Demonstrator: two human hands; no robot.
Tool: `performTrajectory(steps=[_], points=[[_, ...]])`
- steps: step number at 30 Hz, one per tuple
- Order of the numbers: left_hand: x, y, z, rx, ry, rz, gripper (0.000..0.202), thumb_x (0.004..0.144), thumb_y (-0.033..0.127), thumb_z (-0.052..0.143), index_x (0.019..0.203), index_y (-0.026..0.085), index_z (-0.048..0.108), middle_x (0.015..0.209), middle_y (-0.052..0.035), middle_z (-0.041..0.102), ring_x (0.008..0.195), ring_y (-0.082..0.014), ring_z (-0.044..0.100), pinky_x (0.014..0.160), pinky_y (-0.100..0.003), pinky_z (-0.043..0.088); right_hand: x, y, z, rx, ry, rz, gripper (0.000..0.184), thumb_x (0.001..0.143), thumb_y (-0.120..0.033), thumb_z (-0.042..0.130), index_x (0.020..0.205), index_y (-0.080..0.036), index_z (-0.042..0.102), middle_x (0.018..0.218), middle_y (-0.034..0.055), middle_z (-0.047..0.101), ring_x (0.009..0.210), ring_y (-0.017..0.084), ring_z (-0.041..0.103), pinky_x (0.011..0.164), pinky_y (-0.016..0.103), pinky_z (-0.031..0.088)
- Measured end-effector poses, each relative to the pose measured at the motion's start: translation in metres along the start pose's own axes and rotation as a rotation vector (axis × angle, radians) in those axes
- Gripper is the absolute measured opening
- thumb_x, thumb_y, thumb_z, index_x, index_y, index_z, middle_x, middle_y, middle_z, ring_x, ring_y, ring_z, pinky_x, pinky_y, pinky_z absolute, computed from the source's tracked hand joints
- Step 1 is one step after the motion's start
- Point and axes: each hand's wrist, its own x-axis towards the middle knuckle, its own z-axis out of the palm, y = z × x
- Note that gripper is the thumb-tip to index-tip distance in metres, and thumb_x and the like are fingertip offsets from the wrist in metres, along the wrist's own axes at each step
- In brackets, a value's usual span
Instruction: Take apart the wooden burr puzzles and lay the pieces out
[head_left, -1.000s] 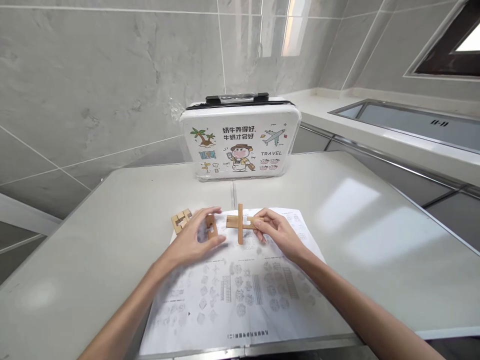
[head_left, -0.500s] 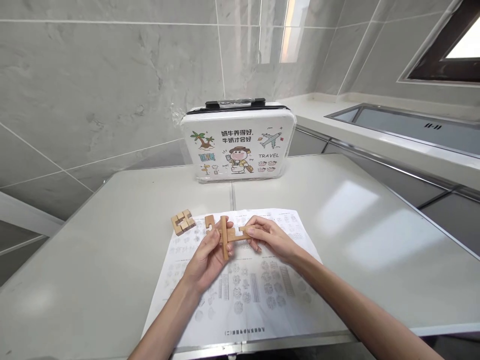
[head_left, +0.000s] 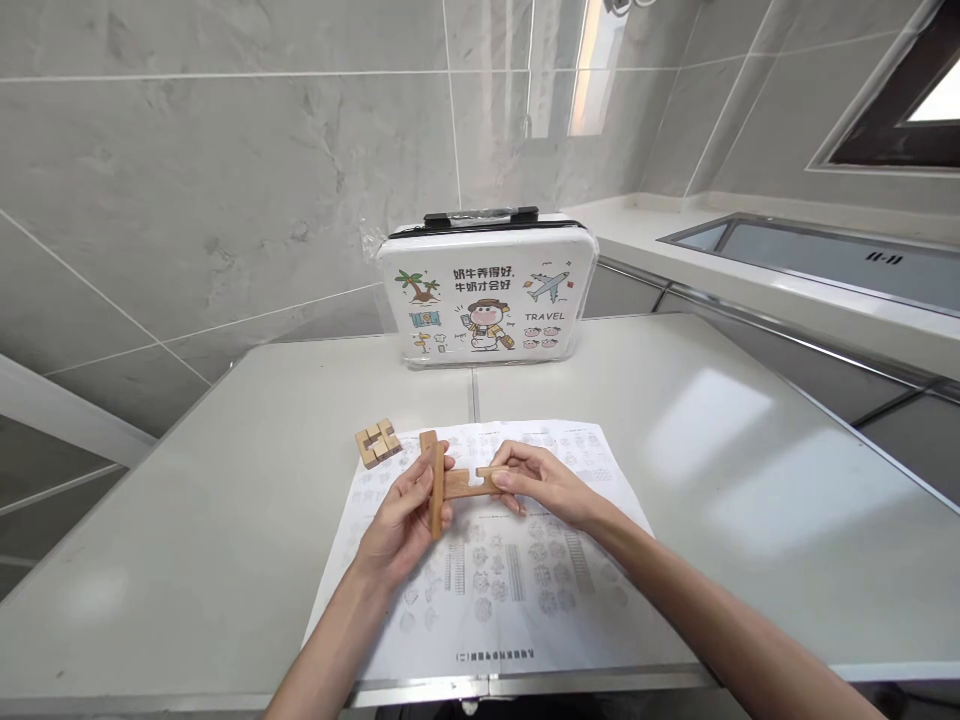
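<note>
My left hand (head_left: 405, 510) is closed around an upright wooden puzzle piece (head_left: 437, 492), a long flat bar. Part of another wooden piece (head_left: 427, 440) shows behind its top end. Between thumb and fingers, my right hand (head_left: 544, 485) pinches the right end of a notched wooden puzzle piece (head_left: 459, 485), which lies crosswise with its notch facing up. Its left end meets the upright bar; whether it passes through is hidden. Both hands are above a printed instruction sheet (head_left: 517, 640) with small diagrams.
A small block of light and dark wooden cubes (head_left: 379, 443) sits at the sheet's upper left corner. A white case (head_left: 487, 290) with cartoon prints stands at the back of the grey table (head_left: 225, 560). On the right is a counter with a sink (head_left: 817, 255).
The view has shifted slightly. The pieces have turned in my hands, so the notched piece shows more of its flat face, and the bar leans more. Both hands keep their holds.
</note>
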Motion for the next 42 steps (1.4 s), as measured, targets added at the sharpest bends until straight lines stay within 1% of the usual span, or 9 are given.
performTrajectory(steps=[4, 6, 9, 12, 18, 24, 29, 35, 42], points=[[-0.004, 0.01, -0.013, 0.012, 0.113, 0.079, 0.03, 0.088, 0.032, 0.082, 0.117, 0.025, 0.076, 0.116, -0.0029, 0.075, 0.049, -0.0011, 0.049, 0.044, -0.015, 0.048, 0.0, 0.0, -0.004, -0.025, 0.052, -0.013, 0.037, 0.098, -0.057, 0.071, 0.092, -0.022, 0.061, 0.075, -0.0007, 0.067, 0.06, 0.014, 0.055, 0.064, 0.03, 0.047], [-0.006, 0.019, -0.015, 0.098, 0.214, 0.149, 0.033, 0.086, 0.038, 0.085, 0.114, 0.024, 0.077, 0.119, -0.0044, 0.076, 0.053, -0.003, 0.052, 0.047, -0.017, 0.049, 0.001, 0.002, -0.007, -0.066, 0.145, -0.025, 0.038, 0.098, -0.059, 0.069, 0.091, -0.022, 0.06, 0.069, -0.0025, 0.064, 0.061, 0.015, 0.056, 0.066, 0.031, 0.048], [-0.007, 0.031, -0.011, 0.446, 0.287, 0.164, 0.046, 0.081, 0.051, 0.088, 0.109, 0.017, 0.075, 0.109, -0.01, 0.079, 0.071, -0.0159, 0.07, 0.067, -0.028, 0.06, 0.006, 0.008, -0.008, -0.172, 0.33, -0.003, 0.042, 0.096, -0.063, 0.068, 0.091, -0.022, 0.06, 0.072, -0.0012, 0.065, 0.062, 0.016, 0.057, 0.065, 0.031, 0.047], [-0.001, 0.035, -0.002, 0.733, 0.297, 0.209, 0.052, 0.085, 0.065, 0.079, 0.104, 0.017, 0.075, 0.102, -0.0107, 0.081, 0.088, -0.0245, 0.075, 0.082, -0.034, 0.06, 0.009, 0.015, -0.007, -0.36, 0.478, 0.01, 0.039, 0.097, -0.061, 0.066, 0.093, -0.022, 0.062, 0.073, -0.0006, 0.065, 0.065, 0.018, 0.06, 0.064, 0.031, 0.046], [0.03, 0.028, 0.006, 1.244, 0.363, 0.295, 0.048, 0.088, 0.066, 0.069, 0.09, 0.019, 0.078, 0.082, -0.0053, 0.079, 0.073, -0.0217, 0.069, 0.066, -0.03, 0.05, 0.009, 0.025, -0.006, -0.686, 0.623, -0.015, 0.027, 0.1, -0.048, 0.061, 0.089, -0.024, 0.066, 0.076, 0.0019, 0.069, 0.067, 0.021, 0.061, 0.065, 0.033, 0.046], [0.054, 0.018, 0.013, 1.492, 0.407, 0.265, 0.036, 0.093, 0.051, 0.063, 0.11, 0.02, 0.072, 0.069, 0.0008, 0.077, 0.078, -0.0249, 0.075, 0.069, -0.032, 0.047, 0.01, 0.028, -0.007, -0.788, 0.653, 0.028, 0.023, 0.1, -0.044, 0.058, 0.09, -0.025, 0.066, 0.078, 0.0028, 0.074, 0.07, 0.024, 0.068, 0.067, 0.034, 0.046], [0.059, 0.013, 0.014, 1.656, 0.408, 0.262, 0.033, 0.098, 0.044, 0.058, 0.121, 0.022, 0.066, 0.076, 0.0002, 0.08, 0.081, -0.0267, 0.077, 0.064, -0.032, 0.042, 0.009, 0.028, -0.004, -0.877, 0.609, 0.068, 0.018, 0.102, -0.04, 0.056, 0.106, -0.025, 0.065, 0.077, 0.0009, 0.073, 0.07, 0.024, 0.069, 0.066, 0.033, 0.045], [0.059, 0.008, 0.012, 1.767, 0.37, 0.255, 0.035, 0.102, 0.04, 0.052, 0.132, 0.021, 0.058, 0.077, -0.0014, 0.079, 0.078, -0.0269, 0.076, 0.062, -0.031, 0.038, 0.007, 0.029, 0.001, -0.97, 0.511, 0.09, 0.025, 0.108, -0.044, 0.048, 0.117, -0.025, 0.062, 0.074, 0.0003, 0.071, 0.068, 0.024, 0.067, 0.064, 0.032, 0.039], [0.06, 0.009, 0.003, 1.896, 0.274, 0.28, 0.034, 0.11, 0.042, 0.04, 0.126, 0.021, 0.06, 0.082, -0.0054, 0.079, 0.074, -0.0271, 0.075, 0.062, -0.03, 0.037, 0.013, 0.027, 0.003, -1.014, 0.421, 0.124, 0.025, 0.111, -0.041, 0.043, 0.115, -0.024, 0.061, 0.07, -0.0013, 0.068, 0.062, 0.022, 0.062, 0.061, 0.031, 0.034]])
